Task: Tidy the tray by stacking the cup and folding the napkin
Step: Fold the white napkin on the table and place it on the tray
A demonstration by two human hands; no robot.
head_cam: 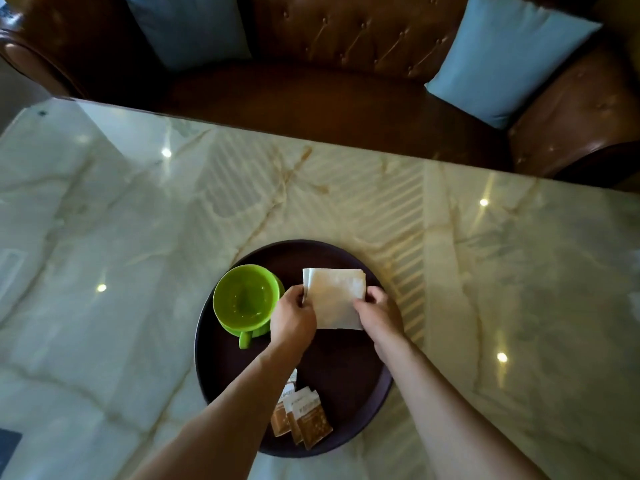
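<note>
Napkin: the white napkin (pixel 334 297) is held just above the far middle of the round dark tray (pixel 207 358), already folded into a layered squarish pad; its stacked edges show at the far left corner.
Left hand: the left hand (pixel 292 315) pinches the napkin's left edge, thumb on top, probably to keep the layers lined up.
Right hand: the right hand (pixel 379 311) grips the right edge with curled fingers, likely steadying the pad for another fold or for setting it down.
Napkin axis: slightly longer from far to near, tipped a little so the near end leans to the right.
Cup: the green cup (pixel 244 299) sits on a green saucer (pixel 258 330) at the tray's left, mouth up, handle pointing toward the person; the stacking looks done.
Sachets: brown sachets (pixel 304 419) are fanned at the tray's near edge.
Desk: a glossy marble desk (pixel 104 220) carries the tray.
</note>
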